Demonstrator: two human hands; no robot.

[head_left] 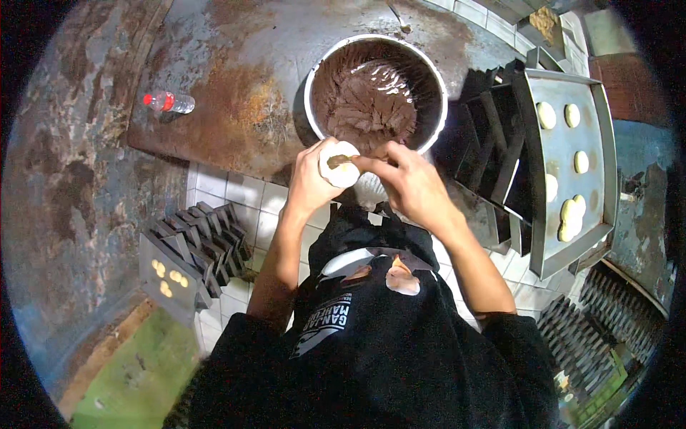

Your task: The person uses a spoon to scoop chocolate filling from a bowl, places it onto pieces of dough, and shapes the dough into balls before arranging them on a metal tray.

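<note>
In my left hand (pixel 311 175) is a round piece of pale dough (pixel 333 174), with a dab of brown filling (pixel 337 161) on it. My right hand (pixel 404 182) is curled beside it, its fingertips at the filling; whether they hold anything I cannot make out. Just beyond both hands is a large round bowl (pixel 309 93) of thick brown paste (pixel 371 107), with a white rim.
A tray (pixel 572 243) of dough rounds (pixel 572 114) rests on stacked metal trays at right. The stained metal table (pixel 229 71) holds a red-capped bottle (pixel 170 102) and a small utensil (pixel 400 21). More trays stand low left (pixel 171 257) and low right (pixel 600 336).
</note>
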